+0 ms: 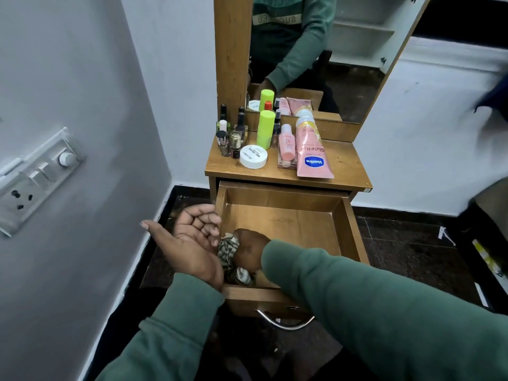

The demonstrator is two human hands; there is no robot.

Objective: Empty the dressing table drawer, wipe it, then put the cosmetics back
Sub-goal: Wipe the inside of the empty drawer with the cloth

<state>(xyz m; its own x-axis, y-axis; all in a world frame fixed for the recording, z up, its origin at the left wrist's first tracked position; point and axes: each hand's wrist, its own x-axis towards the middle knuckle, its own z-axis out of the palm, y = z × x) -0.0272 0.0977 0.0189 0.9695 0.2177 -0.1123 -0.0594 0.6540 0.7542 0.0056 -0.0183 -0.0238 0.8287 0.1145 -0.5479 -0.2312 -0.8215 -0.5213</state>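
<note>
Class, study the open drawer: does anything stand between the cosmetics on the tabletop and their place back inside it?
Only the right hand, gripping the cloth in the near left corner of the drawer. Otherwise the way from the cosmetics down looks free.

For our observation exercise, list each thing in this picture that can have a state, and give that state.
drawer: pulled open, no cosmetics inside.
cloth: bunched, at the drawer's front left corner.
right hand: grips the cloth.
left hand: palm up, loosely cupped, holding nothing.
Vaseline tube: lying flat, capped.
white jar: lid on.
green bottle: upright.
</note>
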